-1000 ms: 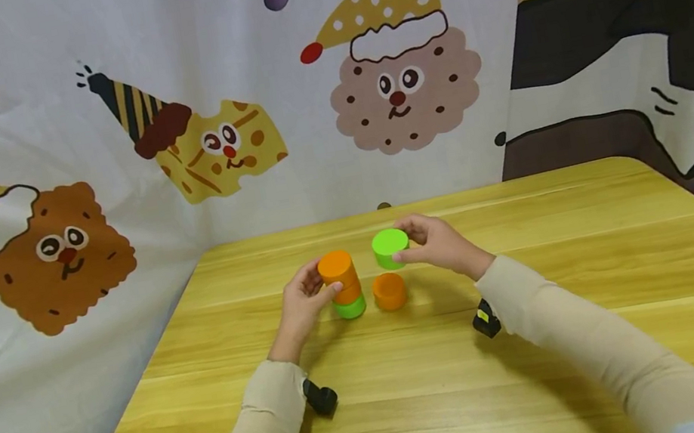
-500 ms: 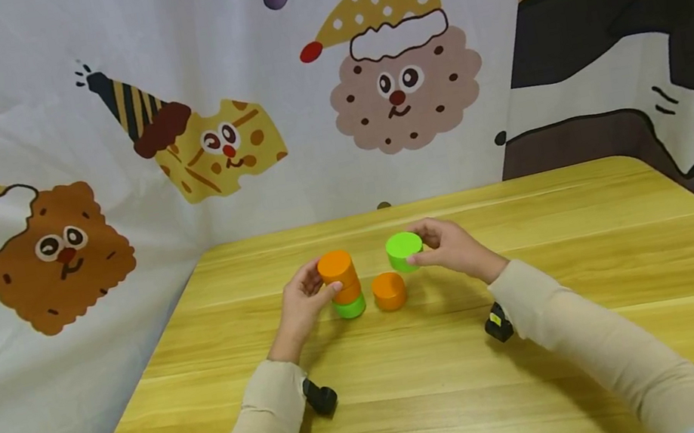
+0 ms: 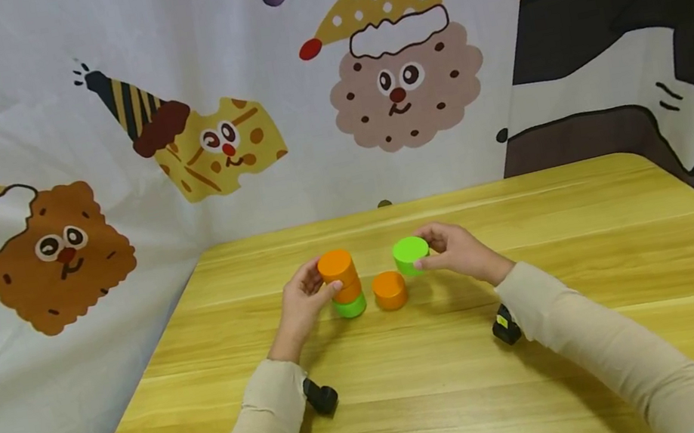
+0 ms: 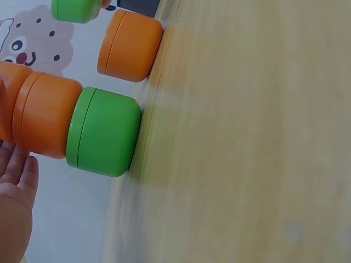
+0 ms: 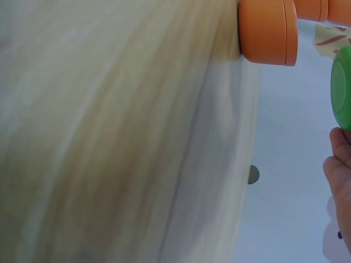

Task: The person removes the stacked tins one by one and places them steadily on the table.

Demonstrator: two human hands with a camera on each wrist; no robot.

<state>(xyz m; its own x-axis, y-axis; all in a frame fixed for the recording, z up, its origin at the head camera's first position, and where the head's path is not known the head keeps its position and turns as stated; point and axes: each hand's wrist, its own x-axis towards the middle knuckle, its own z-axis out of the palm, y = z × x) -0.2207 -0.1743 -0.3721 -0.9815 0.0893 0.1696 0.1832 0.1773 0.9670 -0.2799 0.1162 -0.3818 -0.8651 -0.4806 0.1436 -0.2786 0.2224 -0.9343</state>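
A stack of round lidded containers stands upright on the table: a green container point(image 3: 352, 308) at the bottom, an orange one point(image 3: 350, 293) on it and another orange one point(image 3: 336, 267) on top. My left hand point(image 3: 301, 303) grips the upper part of the stack from the left, thumb in front. Right of the stack, a separate orange container point(image 3: 390, 292) sits on the table, touched by neither hand. My right hand point(image 3: 461, 251) holds another green container point(image 3: 411, 256) above the table, behind and right of the lone orange one. Its underside point(image 5: 341, 90) shows in the right wrist view.
The wooden table point(image 3: 412, 397) ends at a white cloth backdrop point(image 3: 219, 31) with printed cartoon figures. A black wrist camera point(image 3: 320, 397) hangs below the left sleeve, another black camera point(image 3: 506, 326) below the right sleeve.
My right hand has carried the green container to the right and slightly nearer, from behind the lone orange container. The left hand and the stack have stayed in place.
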